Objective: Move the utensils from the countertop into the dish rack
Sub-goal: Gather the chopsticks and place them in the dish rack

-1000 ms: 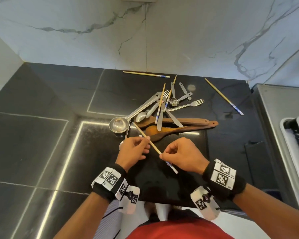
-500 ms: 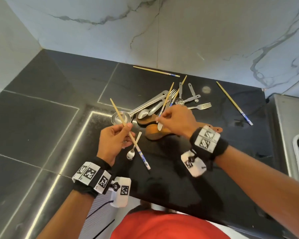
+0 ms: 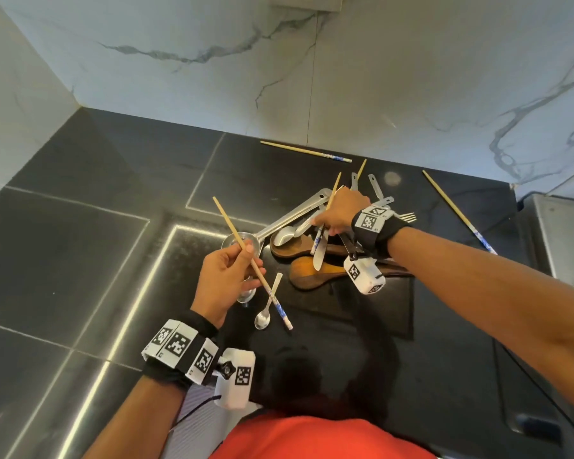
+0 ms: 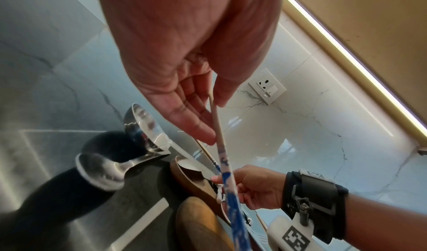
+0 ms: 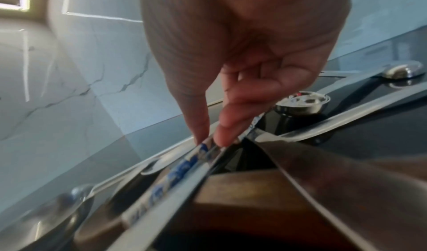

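My left hand [image 3: 247, 260] holds one wooden chopstick [image 3: 236, 233] with a blue-patterned end, tilted above the black countertop [image 3: 80, 260]; the left wrist view shows the thumb and fingers [image 4: 203, 125] pinching that chopstick [image 4: 225, 163]. My right hand [image 3: 327, 218] reaches into the utensil pile, where thumb and forefinger [image 5: 225, 136] pinch a second chopstick [image 5: 182, 169] lying among metal handles. The pile holds a steel ladle [image 3: 242, 241], a spoon [image 3: 284, 235], a knife [image 3: 318, 256], a fork [image 3: 406, 217] and two wooden spoons [image 3: 312, 274].
A small spoon [image 3: 262, 318] lies alone near my left hand. One chopstick [image 3: 305, 151] lies by the marble wall, another [image 3: 458, 210] at the right. A steel sink surface [image 3: 560, 233] borders the counter's right edge. A wall socket [image 4: 266, 86] sits above the counter.
My right hand let go of the chopstick that both hands held, moved back into the pile and took a second one. My left hand kept the first chopstick and raised it.
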Demonstrator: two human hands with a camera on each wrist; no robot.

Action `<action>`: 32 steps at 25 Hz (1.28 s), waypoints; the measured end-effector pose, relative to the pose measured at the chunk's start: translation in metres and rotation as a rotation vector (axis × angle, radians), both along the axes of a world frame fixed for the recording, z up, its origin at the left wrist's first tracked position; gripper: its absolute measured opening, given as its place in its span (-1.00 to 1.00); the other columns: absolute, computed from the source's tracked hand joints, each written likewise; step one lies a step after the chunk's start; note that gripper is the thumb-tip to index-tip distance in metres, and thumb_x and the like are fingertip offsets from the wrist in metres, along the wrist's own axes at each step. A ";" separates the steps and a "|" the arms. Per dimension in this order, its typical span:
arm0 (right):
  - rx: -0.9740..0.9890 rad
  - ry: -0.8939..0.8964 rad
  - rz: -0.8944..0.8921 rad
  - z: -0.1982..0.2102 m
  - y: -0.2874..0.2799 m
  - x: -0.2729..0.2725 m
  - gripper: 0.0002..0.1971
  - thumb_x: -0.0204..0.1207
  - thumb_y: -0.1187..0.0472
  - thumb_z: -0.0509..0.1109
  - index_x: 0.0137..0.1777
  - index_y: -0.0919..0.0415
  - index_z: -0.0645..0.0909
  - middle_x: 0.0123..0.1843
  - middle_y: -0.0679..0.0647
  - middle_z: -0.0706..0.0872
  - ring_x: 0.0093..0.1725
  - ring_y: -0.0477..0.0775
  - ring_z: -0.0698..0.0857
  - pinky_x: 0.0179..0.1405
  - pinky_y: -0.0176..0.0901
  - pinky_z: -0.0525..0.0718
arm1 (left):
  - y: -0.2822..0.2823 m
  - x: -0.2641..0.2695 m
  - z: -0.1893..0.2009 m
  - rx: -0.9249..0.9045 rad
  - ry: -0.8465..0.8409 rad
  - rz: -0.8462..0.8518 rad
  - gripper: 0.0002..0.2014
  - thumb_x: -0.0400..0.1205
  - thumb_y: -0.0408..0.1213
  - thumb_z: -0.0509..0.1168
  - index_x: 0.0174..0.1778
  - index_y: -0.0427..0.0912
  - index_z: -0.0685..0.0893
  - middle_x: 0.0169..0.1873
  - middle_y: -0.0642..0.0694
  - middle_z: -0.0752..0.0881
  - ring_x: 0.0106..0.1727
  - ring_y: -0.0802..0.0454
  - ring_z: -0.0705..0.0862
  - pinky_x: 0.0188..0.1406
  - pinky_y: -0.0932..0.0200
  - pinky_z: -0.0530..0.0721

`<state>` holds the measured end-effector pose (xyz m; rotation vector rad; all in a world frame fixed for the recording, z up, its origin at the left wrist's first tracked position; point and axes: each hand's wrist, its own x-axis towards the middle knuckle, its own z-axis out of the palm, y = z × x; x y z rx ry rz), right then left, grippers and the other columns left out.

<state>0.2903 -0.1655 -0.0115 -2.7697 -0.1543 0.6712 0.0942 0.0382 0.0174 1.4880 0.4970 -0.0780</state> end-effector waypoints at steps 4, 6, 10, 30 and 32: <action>0.033 0.051 -0.063 -0.007 0.003 0.009 -0.58 0.24 -0.20 0.67 -0.15 0.15 0.76 -0.24 0.03 0.86 -0.21 0.04 0.85 -0.02 0.06 0.84 | 0.012 0.018 0.006 -0.070 -0.002 -0.026 -0.83 0.78 -0.28 0.19 0.05 -0.13 0.70 -0.27 -0.11 0.71 -0.21 0.00 0.81 -0.22 0.09 0.85; 0.078 0.110 -0.105 -0.005 0.004 0.011 -0.62 0.23 -0.08 0.71 -0.12 0.19 0.78 -0.23 0.07 0.87 -0.21 0.07 0.87 -0.02 0.12 0.85 | 0.015 0.026 0.008 -0.075 0.000 -0.060 -0.86 0.77 -0.33 0.20 0.10 -0.13 0.68 -0.27 -0.09 0.70 -0.20 0.00 0.81 -0.25 0.13 0.83; 0.169 0.094 -0.159 0.019 0.002 -0.001 -0.72 0.37 0.05 0.59 -0.06 0.25 0.77 -0.35 0.02 0.85 -0.32 -0.02 0.85 -0.12 -0.07 0.83 | 0.019 0.038 0.004 -0.057 -0.020 -0.071 -0.81 0.71 -0.34 0.31 0.21 -0.24 0.70 -0.16 -0.24 0.76 -0.18 -0.04 0.83 -0.26 0.16 0.81; 0.507 -0.013 0.039 0.060 -0.064 -0.091 -0.84 0.58 -0.03 0.47 -0.16 -0.04 0.80 -0.33 -0.05 0.82 -0.31 -0.12 0.78 -0.06 -0.15 0.76 | -0.045 0.049 0.005 -0.153 0.001 -0.131 -0.81 0.65 -0.33 0.39 0.06 -0.38 0.78 -0.11 -0.33 0.86 -0.14 -0.13 0.88 -0.27 0.18 0.84; 0.465 -0.021 -0.054 0.053 -0.074 -0.055 -0.81 0.61 0.03 0.45 -0.22 0.00 0.77 -0.30 -0.02 0.83 -0.31 -0.14 0.77 0.01 -0.14 0.75 | -0.050 0.052 0.005 -0.140 -0.002 -0.112 -0.85 0.64 -0.33 0.40 0.00 -0.35 0.79 -0.11 -0.36 0.85 -0.13 -0.16 0.87 -0.22 0.12 0.87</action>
